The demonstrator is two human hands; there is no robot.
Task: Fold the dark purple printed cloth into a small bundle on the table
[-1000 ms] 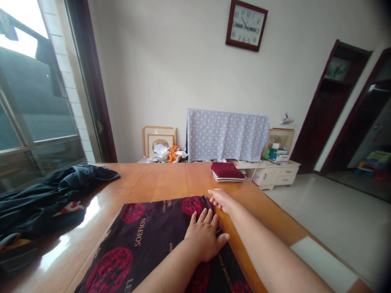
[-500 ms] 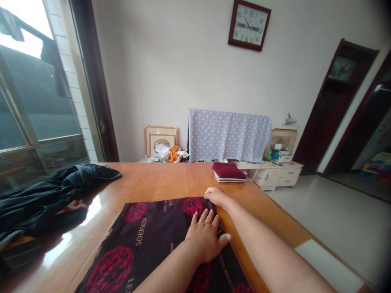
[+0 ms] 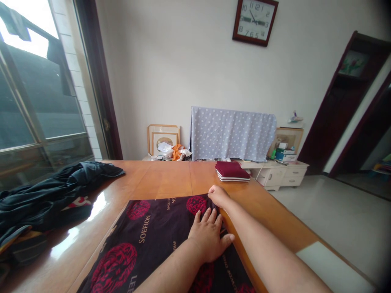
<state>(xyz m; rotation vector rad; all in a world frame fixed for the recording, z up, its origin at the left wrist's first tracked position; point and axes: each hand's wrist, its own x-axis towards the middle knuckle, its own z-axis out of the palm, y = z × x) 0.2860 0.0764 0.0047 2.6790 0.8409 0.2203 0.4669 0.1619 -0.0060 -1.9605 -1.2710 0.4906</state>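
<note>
- The right hand [image 3: 218, 197] had its fingers closed in a pinch on the far right corner of the dark cloth [image 3: 161, 228], maybe so that corner could be pulled straight
- The left hand [image 3: 207, 240] gripped nothing; it lay flat on top of the cloth with its fingers spread, just nearer than the pinched corner, probably to stop the cloth from sliding
- The cloth lay flat on the wooden table [image 3: 161, 177], right in front of the person, with its far edge going from side to side
- Its long way looked to go from the person toward the wall, but the near end was out of sight, so I could not be sure
- The big gold word on its left side was turned sideways and read going away from the person
- Past the right hand, a folded red pile [image 3: 232, 171] sat near the far right end of the table, maybe put there to be out of the way
- A messy heap of dark clothes [image 3: 55, 195] lay on the left, well apart from both hands
- Behind the table, a dotted cover [image 3: 232, 134] hung over something I could not see
</note>
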